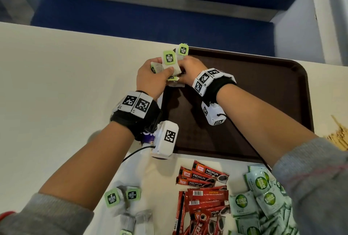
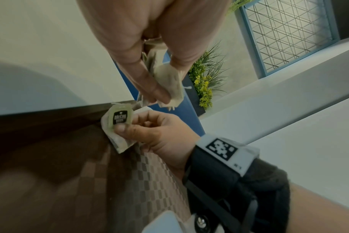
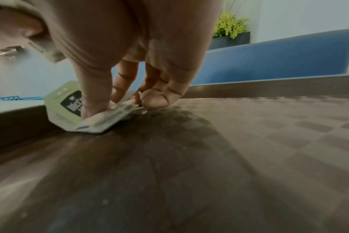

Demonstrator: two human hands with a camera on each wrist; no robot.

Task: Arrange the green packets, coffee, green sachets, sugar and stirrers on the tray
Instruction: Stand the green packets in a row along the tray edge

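Note:
Both hands meet over the far left corner of the dark brown tray [image 1: 244,102]. My left hand [image 1: 160,67] grips a small bunch of green-tagged tea packets [image 1: 169,58], their tags sticking up; the left wrist view shows these packets [image 2: 173,94] pinched between thumb and fingers. My right hand [image 1: 183,67] pinches one more green-tagged packet [image 3: 70,107] and holds it down against the tray floor [image 3: 249,141] beside the rim. The left wrist view has that packet [image 2: 119,119] under the right thumb.
On the table near me lie more green-tagged packets [image 1: 122,197], red coffee sachets [image 1: 203,193] and pale green sachets [image 1: 261,197]. Wooden stirrers [image 1: 339,136] lie right of the tray. A purple packet [image 1: 148,136] is partly hidden under my left wrist. The table's far edge [image 1: 113,35] runs just beyond the tray.

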